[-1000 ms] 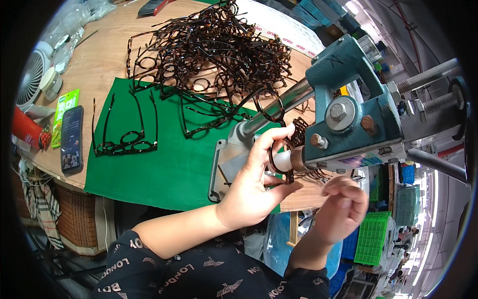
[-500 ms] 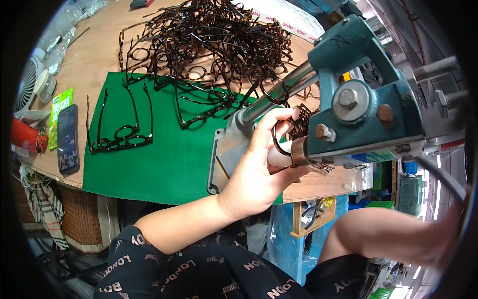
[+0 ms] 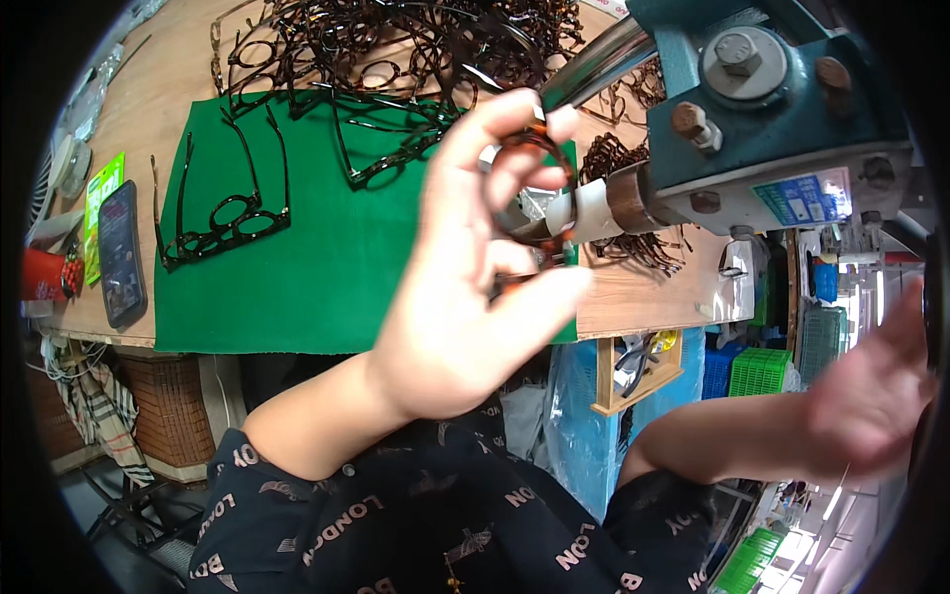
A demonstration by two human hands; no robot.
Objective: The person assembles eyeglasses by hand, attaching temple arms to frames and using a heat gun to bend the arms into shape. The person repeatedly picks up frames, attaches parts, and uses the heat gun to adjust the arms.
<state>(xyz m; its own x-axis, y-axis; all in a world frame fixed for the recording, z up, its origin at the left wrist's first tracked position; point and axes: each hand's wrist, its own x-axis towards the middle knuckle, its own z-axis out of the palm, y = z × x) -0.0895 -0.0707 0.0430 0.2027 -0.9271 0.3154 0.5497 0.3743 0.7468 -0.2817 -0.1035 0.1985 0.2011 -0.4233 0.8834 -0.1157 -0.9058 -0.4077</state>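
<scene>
Left hand (image 3: 450, 307): clamped on tortoiseshell spectacle frame (image 3: 571, 184), probably best kept square to white plug (image 3: 592, 211) just rightward. Right hand (image 3: 871, 391): well apart, blurred; grip cannot be told.

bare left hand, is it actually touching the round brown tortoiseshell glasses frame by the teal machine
Touching. The head view shows the bare left hand gripping the round brown tortoiseshell glasses frame, its fingers bent over the upper rim.
</scene>
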